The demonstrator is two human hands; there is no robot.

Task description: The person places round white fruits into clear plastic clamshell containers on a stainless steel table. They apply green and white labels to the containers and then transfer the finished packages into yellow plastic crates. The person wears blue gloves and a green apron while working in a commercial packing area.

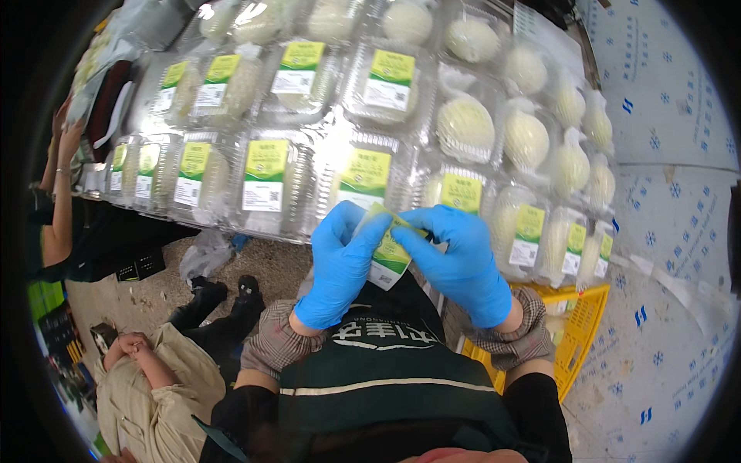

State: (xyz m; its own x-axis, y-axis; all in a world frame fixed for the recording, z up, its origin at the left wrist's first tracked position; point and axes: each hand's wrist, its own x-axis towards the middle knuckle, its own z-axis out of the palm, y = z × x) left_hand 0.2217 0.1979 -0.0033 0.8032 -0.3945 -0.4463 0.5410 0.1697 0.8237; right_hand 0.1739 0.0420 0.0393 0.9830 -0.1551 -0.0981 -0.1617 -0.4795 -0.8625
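In front of my apron I hold green-and-white sticker labels [390,258] between both hands. My left hand [336,262], in a blue glove, pinches the labels between thumb and fingers. My right hand [461,261], gloved alike, has its thumb and fingertips closed on their upper right edge. Just beyond my hands stand rows of clear plastic boxes [266,177] with pale, round, peeled-looking fruit inside. The front row and several boxes behind bear such labels. Farther right, boxes with a wrapped pale fruit [465,123] show no label on the lid.
The boxes cover a metal table [224,225]. A yellow crate [580,339] stands below its right end, beside a pale printed wall covering [664,224]. At left, a co-worker's arms [62,177] reach to the table. A seated person [158,382] in beige is lower left.
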